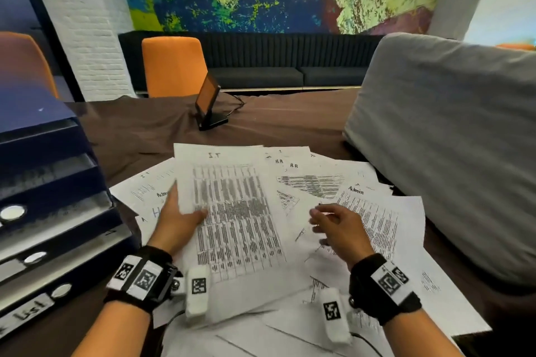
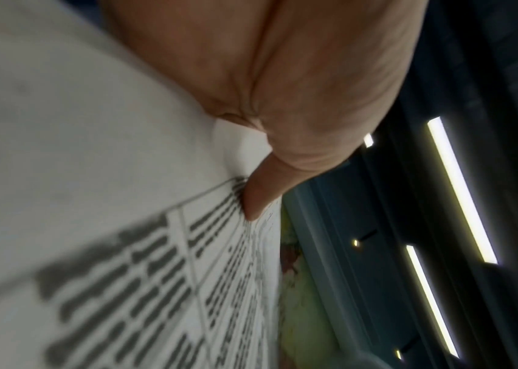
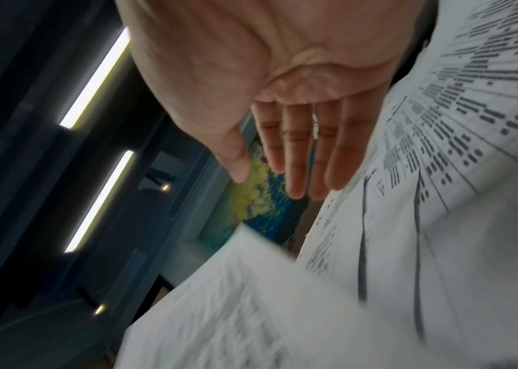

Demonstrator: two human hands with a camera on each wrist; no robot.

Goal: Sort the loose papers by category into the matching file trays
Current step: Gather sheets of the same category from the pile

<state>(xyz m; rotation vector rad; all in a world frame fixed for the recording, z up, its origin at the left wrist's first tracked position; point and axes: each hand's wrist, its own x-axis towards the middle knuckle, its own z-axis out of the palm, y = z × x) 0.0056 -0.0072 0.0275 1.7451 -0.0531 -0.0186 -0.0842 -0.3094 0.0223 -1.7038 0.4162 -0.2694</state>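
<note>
The left hand is pinching the left edge of a table-printed sheet headed "IT", thumb on top and fingers underneath. The sheet's long axis is running from 6 to 12 o'clock, and it is lying over the scattered loose papers on the table. The right hand is hovering just beside it at 3 o'clock, fingers loosely spread and holding nothing.

The stacked file trays are standing at 9 o'clock, much nearer the left hand, so it is probably the one carrying the sheet over. Their labels are too blurred to tell which tray matches.

A grey cushion is sitting at 2 o'clock and a small tilted screen at 12 o'clock, neither in the way.
</note>
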